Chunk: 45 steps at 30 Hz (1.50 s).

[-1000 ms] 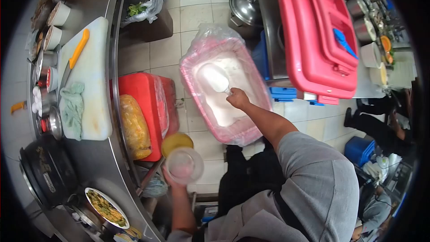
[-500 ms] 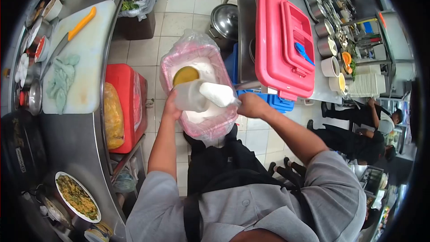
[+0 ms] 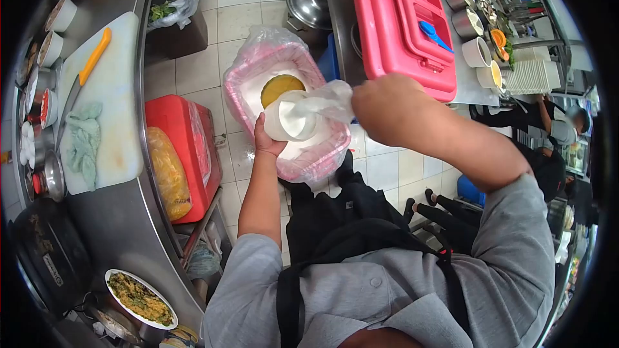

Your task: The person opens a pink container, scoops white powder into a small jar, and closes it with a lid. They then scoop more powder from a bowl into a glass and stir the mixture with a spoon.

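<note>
My left hand [image 3: 267, 140] is wrapped around a translucent white plastic tub [image 3: 281, 121], tilted toward the right with white powder inside. In my right hand [image 3: 389, 104] is a clear plastic scoop [image 3: 332, 101], tipped over so its mouth is at the tub's opening. Both are above a pink bin [image 3: 284, 169] lined with a clear plastic bag [image 3: 271, 38]. White powder [image 3: 256, 84] fills the bin's bottom. A round yellowish-brown piece [image 3: 282, 87] rests on that powder, partly hidden by the tub.
A pink lid [image 3: 403, 32] with a blue-handled tool [image 3: 435, 37] on it lies on the right counter. At left, a cutting board [image 3: 119, 116] holds a yellow-handled knife [image 3: 95, 57] and green cloth [image 3: 84, 138]. A red cooler [image 3: 171, 113] stands below. People [image 3: 554, 122] are at far right.
My right hand has risen and turned over, tipping the scoop's white powder into the tub. My left hand has moved slightly right and up with the tub. The whole view has shifted.
</note>
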### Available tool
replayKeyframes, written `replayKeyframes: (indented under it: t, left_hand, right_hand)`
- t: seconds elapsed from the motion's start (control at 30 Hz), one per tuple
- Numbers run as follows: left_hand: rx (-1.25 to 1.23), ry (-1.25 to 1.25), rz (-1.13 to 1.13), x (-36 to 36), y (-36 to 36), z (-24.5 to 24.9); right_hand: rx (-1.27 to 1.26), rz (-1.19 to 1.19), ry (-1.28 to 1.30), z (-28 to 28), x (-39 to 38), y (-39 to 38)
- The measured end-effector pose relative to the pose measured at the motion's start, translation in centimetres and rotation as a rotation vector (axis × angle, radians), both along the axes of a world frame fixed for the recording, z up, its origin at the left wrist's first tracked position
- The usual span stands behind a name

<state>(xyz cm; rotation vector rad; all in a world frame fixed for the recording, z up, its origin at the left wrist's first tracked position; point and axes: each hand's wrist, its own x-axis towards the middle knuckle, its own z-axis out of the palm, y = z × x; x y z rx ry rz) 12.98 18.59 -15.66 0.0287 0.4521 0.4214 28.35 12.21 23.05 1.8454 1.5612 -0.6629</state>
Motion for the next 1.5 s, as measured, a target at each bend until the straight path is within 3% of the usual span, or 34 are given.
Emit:
replayKeyframes:
  t: [0.13, 0.2, 0.23, 0.3, 0.37, 0.43, 0.5, 0.53, 0.57, 0.6, 0.63, 0.67, 0.7, 0.77, 0.83, 0.9, 1.0, 1.03, 1.07, 1.1, 1.17, 1.23, 1.37, 1.43, 1.5]
  left_hand:
    - [0.021, 0.067, 0.064, -1.9, 1.1, 0.3]
    - [0.015, 0.049, 0.113, -3.3, 1.8, 0.9]
    - [0.015, 0.058, 0.117, -4.2, 2.0, 1.2]
    - [0.13, 0.178, 0.177, -6.2, 2.7, 1.4]
    - [0.149, 0.306, 0.241, -9.8, 3.1, -0.4]
    - [0.293, 0.367, 0.292, -13.2, 2.4, 0.4]
    - [0.169, 0.23, 0.371, -17.9, 0.2, -1.6]
    - [0.026, 0.223, 0.386, -22.3, -1.4, -5.9]
    - [-0.032, 0.17, 0.382, -23.8, -3.2, -4.4]
    - [-0.141, 0.387, 0.393, -22.7, -4.2, 0.5]
    - [-0.125, 0.399, 0.411, -23.0, -5.3, 1.2]
    - [-0.056, 0.404, 0.366, -23.9, -6.3, 1.9]
    - [0.002, 0.411, 0.307, -24.3, -7.1, 3.0]
    - [0.011, 0.366, 0.353, -23.3, -7.8, 4.7]
    - [-0.01, 0.309, 0.414, -25.5, -9.8, 3.2]
    - [-0.171, 0.489, 0.414, -31.0, -11.8, -3.8]
    - [0.023, 0.374, 0.402, -26.3, -9.1, -2.7]
    - [-0.047, 0.5, 0.47, -23.2, -7.6, -1.0]
    - [0.148, 0.588, 0.418, -20.4, -6.0, 1.1]
    - [0.152, 0.552, 0.441, -18.3, -4.7, 1.9]
    - [0.185, 0.187, 0.374, -15.9, -2.3, 1.5]
    - [0.022, 0.291, 0.386, -14.2, -0.6, -1.6]
    - [0.094, 0.169, 0.195, -8.2, 1.0, -0.6]
    - [0.062, 0.12, 0.148, -5.0, 0.4, -1.0]
    - [0.031, 0.078, 0.088, -2.3, -0.2, -0.8]
  right_hand:
    - [0.138, -0.164, 0.046, -3.0, 1.4, -4.3]
    - [0.223, -0.442, 0.18, -6.3, 1.8, -6.3]
    - [0.22, -0.439, 0.189, -7.9, 2.0, -7.1]
    - [0.111, -0.714, 0.293, -12.4, 3.0, -8.1]
    - [0.118, -0.708, 0.308, -21.6, 4.5, -10.7]
    - [-0.098, -0.996, 0.339, -29.1, 4.6, -9.6]
    - [0.19, -0.665, 0.347, -41.2, 4.3, -9.9]
    - [0.399, -0.389, 0.445, -50.7, 4.1, -9.0]
    - [0.287, -0.478, 0.505, -57.9, 3.6, -5.5]
    - [0.206, -0.629, 0.451, -50.7, 1.8, 1.8]
    - [0.379, -0.462, 0.507, -53.2, 1.0, 6.1]
    - [0.187, -1.112, 0.533, -52.7, -0.5, 9.6]
    - [0.179, -1.119, 0.548, -55.3, -1.2, 8.6]
    - [0.636, -1.018, 0.571, -58.9, -1.9, 6.1]
    - [0.637, -0.961, 0.556, -55.4, -1.7, 3.4]
    - [0.651, -0.967, 0.613, -52.1, -0.2, 1.6]
    - [0.624, -0.901, 0.563, -48.0, 1.3, -2.6]
    - [0.611, -0.856, 0.585, -46.5, 1.9, -4.0]
    - [0.615, -0.838, 0.571, -44.7, 2.5, -5.3]
    - [0.579, -0.786, 0.578, -42.8, 3.0, -6.8]
    - [0.536, -0.695, 0.566, -38.2, 4.7, -8.8]
    - [0.434, -0.657, 0.543, -32.5, 5.0, -9.7]
    - [0.182, -0.647, 0.469, -19.7, 4.9, -7.5]
    - [0.195, -0.401, 0.361, -16.5, 4.3, -6.1]
    - [0.034, -0.248, 0.253, -15.1, 3.4, -3.3]
